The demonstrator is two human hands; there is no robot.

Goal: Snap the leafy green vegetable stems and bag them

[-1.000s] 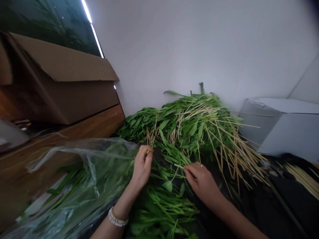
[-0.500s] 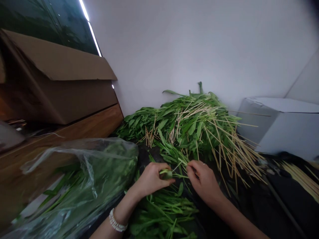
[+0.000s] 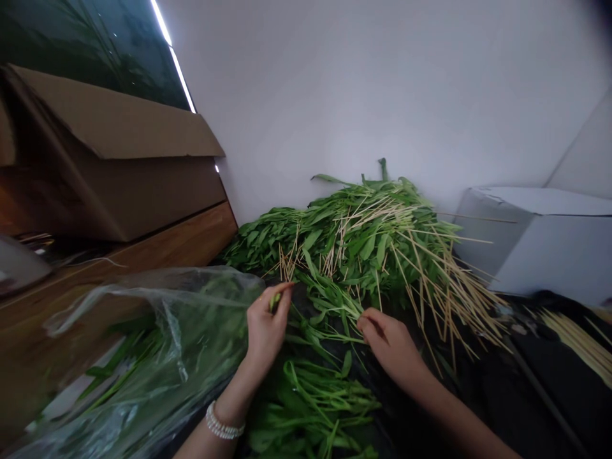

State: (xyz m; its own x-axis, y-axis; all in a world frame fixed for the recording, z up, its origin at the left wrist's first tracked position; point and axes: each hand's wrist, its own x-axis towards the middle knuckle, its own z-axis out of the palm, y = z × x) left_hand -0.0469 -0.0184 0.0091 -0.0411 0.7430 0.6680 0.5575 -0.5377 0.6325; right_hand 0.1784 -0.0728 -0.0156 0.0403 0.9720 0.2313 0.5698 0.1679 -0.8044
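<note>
My left hand (image 3: 266, 326) is raised by the edge of the clear plastic bag (image 3: 157, 344), fingers pinched on a small green stem piece (image 3: 274, 299). My right hand (image 3: 389, 344) lies lower right, fingers closed around the stalks of a leafy green sprig (image 3: 329, 305) that stretches toward the left hand. Behind both hands rises a big heap of leafy greens (image 3: 363, 236) threaded with many thin bamboo skewers (image 3: 444, 287). More loose greens (image 3: 310, 401) lie between my wrists.
An open cardboard box (image 3: 119, 166) sits on a wooden shelf (image 3: 143, 255) at the left. A white box (image 3: 540, 242) stands at the right against the white wall. More skewers (image 3: 578, 338) lie on the dark surface at far right.
My left hand came to the right hand at the sprig, then moved back up and left to the bag's edge with a small green piece. The right hand stayed put.
</note>
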